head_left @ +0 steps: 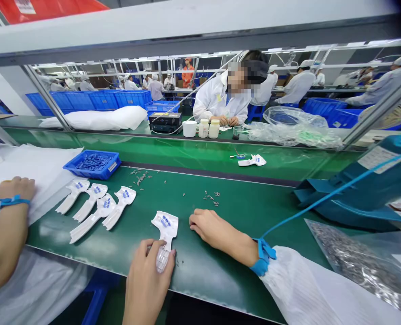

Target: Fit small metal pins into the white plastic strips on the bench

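Note:
My left hand (148, 275) comes in from the bottom edge and grips the handle end of a white plastic part (165, 224) with blue inserts, which lies flat on the green mat (221, 271). My right hand (210, 228), with a blue wrist strap (263, 256) and a white sleeve, rests on the mat just right of that part. Its fingers are pressed together and curled down; anything under them is hidden. Small loose screws (211, 197) lie scattered just beyond it.
Several more white parts (97, 205) lie in a row to the left. A blue tray (92, 164) of small pieces stands behind them. A co-worker's fist (16, 188) rests at far left. A bag of screws (359, 262) and a teal fixture (366, 189) sit right. Another person works across the belt.

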The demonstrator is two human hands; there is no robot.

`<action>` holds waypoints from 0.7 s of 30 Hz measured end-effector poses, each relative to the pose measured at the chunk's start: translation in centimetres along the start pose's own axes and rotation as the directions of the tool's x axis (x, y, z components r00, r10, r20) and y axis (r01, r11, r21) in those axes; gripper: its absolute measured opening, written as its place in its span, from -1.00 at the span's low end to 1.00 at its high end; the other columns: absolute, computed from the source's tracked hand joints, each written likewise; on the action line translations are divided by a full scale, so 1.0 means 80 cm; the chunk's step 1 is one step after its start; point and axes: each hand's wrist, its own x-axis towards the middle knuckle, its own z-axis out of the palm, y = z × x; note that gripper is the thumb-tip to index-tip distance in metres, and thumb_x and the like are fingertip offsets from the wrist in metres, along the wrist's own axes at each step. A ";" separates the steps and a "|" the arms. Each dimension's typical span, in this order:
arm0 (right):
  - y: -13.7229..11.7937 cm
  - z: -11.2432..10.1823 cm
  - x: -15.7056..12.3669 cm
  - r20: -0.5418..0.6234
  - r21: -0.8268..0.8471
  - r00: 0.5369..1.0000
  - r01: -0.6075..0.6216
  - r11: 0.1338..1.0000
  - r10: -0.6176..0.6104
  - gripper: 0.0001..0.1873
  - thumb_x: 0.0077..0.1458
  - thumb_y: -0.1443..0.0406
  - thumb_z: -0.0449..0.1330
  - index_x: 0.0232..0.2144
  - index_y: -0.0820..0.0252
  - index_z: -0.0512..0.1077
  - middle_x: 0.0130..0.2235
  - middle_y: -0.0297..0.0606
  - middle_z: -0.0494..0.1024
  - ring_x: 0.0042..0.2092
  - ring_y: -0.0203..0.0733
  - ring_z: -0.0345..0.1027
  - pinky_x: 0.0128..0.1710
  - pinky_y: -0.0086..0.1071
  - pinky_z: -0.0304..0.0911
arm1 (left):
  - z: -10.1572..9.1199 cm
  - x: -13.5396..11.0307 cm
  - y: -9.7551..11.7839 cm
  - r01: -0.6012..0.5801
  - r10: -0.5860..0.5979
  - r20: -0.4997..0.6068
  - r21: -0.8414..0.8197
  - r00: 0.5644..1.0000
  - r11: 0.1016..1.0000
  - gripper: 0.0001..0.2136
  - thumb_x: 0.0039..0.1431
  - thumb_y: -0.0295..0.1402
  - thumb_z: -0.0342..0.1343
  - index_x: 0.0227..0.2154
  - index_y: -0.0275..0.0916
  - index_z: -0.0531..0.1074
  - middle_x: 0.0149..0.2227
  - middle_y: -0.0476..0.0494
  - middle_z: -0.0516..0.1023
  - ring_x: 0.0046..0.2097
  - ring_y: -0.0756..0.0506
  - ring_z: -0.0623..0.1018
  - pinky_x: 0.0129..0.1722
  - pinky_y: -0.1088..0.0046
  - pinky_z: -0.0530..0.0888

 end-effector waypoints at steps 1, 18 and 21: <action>0.000 -0.003 -0.002 0.007 -0.015 1.000 -0.010 1.000 0.010 -0.75 0.30 0.39 0.03 -0.21 0.26 0.52 -0.17 -0.08 0.54 -0.19 -0.08 0.47 -0.21 -0.32 0.27 | 0.000 -0.001 0.001 -0.006 0.006 -0.009 0.005 1.000 1.000 -0.72 0.28 -0.10 0.01 -0.16 -0.14 0.50 -0.14 -0.17 0.46 -0.18 -0.20 0.54 -0.32 0.33 0.49; 0.041 -0.035 -0.117 -0.039 0.570 0.955 -0.221 0.791 0.295 -0.68 0.22 0.28 0.08 -0.01 0.13 0.46 -0.23 -0.25 0.60 -0.27 -0.20 0.48 -0.32 -0.42 0.30 | 0.060 -0.009 0.126 -0.213 0.232 0.084 -0.194 0.969 0.958 -0.67 0.32 -0.26 0.03 0.10 -0.18 0.32 0.11 -0.28 0.37 0.12 -0.28 0.38 0.03 0.08 0.40; 0.033 -0.036 -0.108 -0.006 0.507 0.976 -0.183 0.842 0.216 -0.66 0.23 0.32 0.06 0.02 0.10 0.46 -0.26 -0.27 0.60 -0.28 -0.20 0.47 -0.33 -0.43 0.25 | 0.064 0.001 0.119 -0.271 0.288 0.104 -0.151 0.952 0.951 -0.51 0.26 -0.16 0.12 0.19 -0.17 0.24 0.25 -0.31 0.28 0.30 -0.37 0.20 0.14 -0.03 0.32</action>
